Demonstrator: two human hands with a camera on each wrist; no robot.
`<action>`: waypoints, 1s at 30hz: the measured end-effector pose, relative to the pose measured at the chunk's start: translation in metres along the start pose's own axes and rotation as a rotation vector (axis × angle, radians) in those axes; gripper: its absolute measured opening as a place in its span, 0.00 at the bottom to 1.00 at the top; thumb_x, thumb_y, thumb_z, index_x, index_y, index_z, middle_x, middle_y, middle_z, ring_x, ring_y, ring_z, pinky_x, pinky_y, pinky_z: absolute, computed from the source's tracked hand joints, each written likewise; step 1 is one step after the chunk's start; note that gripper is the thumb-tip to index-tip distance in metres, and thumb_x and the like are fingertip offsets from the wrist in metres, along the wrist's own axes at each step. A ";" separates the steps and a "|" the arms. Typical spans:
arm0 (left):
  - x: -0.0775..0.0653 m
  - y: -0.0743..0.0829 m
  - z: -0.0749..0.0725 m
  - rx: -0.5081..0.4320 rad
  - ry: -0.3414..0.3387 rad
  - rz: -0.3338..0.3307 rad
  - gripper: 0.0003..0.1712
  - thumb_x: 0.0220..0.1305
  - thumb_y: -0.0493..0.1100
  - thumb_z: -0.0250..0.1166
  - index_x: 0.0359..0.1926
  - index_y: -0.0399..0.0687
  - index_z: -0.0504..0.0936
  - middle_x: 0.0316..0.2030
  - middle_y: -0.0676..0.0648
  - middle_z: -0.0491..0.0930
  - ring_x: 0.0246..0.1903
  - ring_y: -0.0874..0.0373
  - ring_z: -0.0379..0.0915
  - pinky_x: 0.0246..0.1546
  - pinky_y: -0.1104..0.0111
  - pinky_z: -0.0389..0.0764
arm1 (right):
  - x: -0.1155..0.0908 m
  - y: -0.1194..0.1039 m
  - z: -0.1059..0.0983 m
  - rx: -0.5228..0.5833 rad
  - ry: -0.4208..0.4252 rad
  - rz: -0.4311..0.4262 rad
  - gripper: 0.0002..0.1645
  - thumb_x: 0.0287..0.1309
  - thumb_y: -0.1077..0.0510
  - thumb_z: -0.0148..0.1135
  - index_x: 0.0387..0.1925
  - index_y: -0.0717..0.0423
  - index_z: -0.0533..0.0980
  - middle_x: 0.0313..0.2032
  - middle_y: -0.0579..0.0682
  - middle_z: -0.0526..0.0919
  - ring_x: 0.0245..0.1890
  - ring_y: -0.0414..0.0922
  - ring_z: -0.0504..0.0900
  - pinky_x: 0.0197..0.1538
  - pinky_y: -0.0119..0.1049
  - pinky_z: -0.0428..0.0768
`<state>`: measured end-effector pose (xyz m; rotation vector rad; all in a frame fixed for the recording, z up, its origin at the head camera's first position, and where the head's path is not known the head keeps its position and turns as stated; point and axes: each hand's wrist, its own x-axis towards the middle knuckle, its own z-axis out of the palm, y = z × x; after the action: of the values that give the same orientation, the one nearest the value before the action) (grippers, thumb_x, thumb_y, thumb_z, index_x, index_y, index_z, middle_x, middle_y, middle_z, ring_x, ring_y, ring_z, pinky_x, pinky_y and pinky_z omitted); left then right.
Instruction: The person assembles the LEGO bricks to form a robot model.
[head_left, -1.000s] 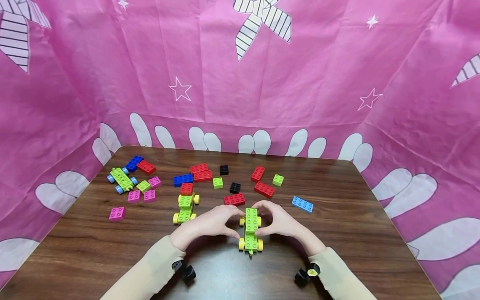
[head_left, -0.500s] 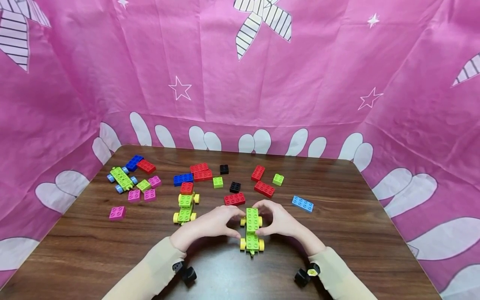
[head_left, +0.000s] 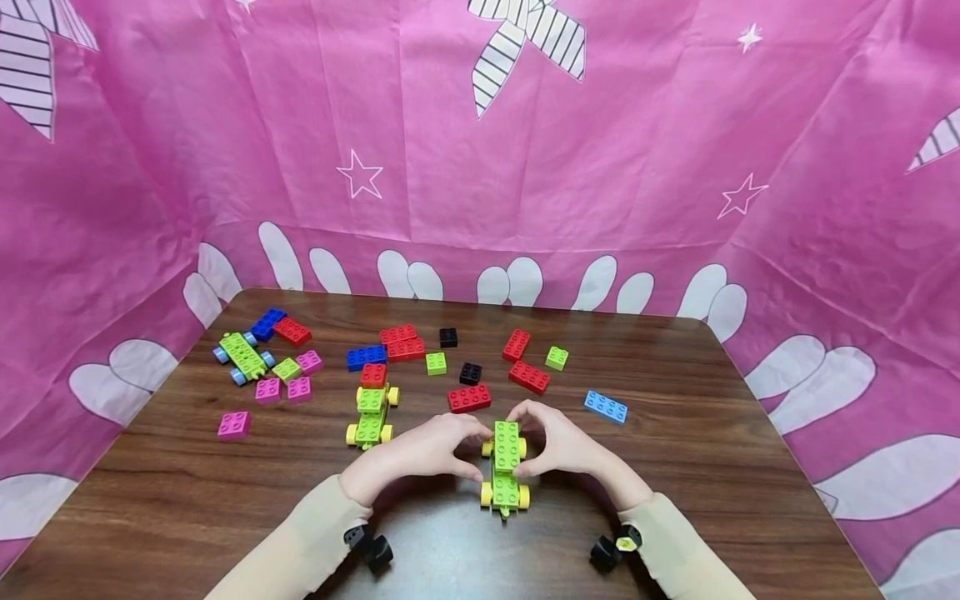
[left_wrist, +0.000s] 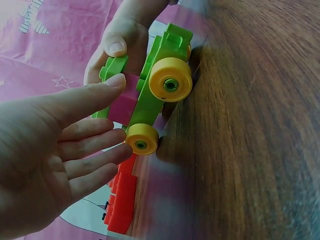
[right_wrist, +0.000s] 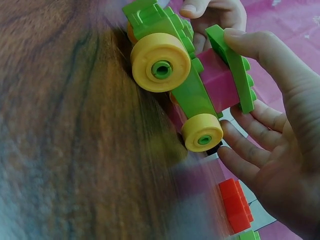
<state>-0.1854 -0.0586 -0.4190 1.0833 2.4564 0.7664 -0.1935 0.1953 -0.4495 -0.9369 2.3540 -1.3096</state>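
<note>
A toy car (head_left: 506,467) stands on the table between both hands. Yellow wheels (left_wrist: 170,80) carry its lime-green base, and a pink brick (right_wrist: 220,82) sits under a raised lime-green plate (head_left: 507,446). My right hand (head_left: 562,442) holds the plate's right side, thumb against its near end and curved fingers towards the far end. On the other side my left hand (head_left: 431,450) keeps its fingers fairly straight. The left thumb stops just short of the car in the head view. A second green car (head_left: 371,417) with a red brick on it stands left of my left hand.
A third car base (head_left: 243,357) with blue wheels lies far left, near pink bricks (head_left: 268,391). Beyond the hands are red bricks (head_left: 469,398), black bricks (head_left: 471,373) and a blue brick (head_left: 367,358). A light-blue brick (head_left: 606,407) lies right. Pink cloth (head_left: 645,167) surrounds the table.
The car between my hands has shifted slightly nearer to me and a little to the right. Both hands stay almost in place; the loose bricks are unmoved.
</note>
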 end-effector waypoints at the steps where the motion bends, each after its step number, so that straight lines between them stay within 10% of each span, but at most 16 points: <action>1: 0.000 0.000 0.000 0.002 0.000 0.001 0.31 0.56 0.49 0.72 0.58 0.42 0.77 0.52 0.47 0.79 0.49 0.55 0.77 0.51 0.65 0.77 | 0.000 0.000 0.000 0.002 -0.001 -0.001 0.34 0.42 0.51 0.78 0.50 0.50 0.69 0.45 0.45 0.78 0.47 0.41 0.79 0.56 0.37 0.77; 21: -0.011 0.000 -0.012 0.014 0.021 0.040 0.26 0.59 0.49 0.69 0.57 0.45 0.79 0.51 0.49 0.81 0.49 0.57 0.77 0.51 0.64 0.77 | 0.000 0.002 -0.001 0.026 -0.008 0.002 0.35 0.44 0.56 0.77 0.53 0.53 0.69 0.47 0.47 0.78 0.48 0.43 0.78 0.57 0.43 0.77; 30: -0.021 0.004 -0.037 0.080 0.208 0.085 0.22 0.62 0.48 0.67 0.55 0.45 0.80 0.51 0.49 0.82 0.51 0.56 0.77 0.53 0.61 0.78 | 0.000 0.003 -0.001 0.002 0.001 0.015 0.35 0.43 0.50 0.77 0.52 0.49 0.69 0.47 0.45 0.78 0.49 0.42 0.78 0.57 0.37 0.76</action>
<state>-0.1887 -0.0844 -0.3856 1.1990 2.6488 0.8522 -0.1949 0.1970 -0.4518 -0.9169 2.3555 -1.3066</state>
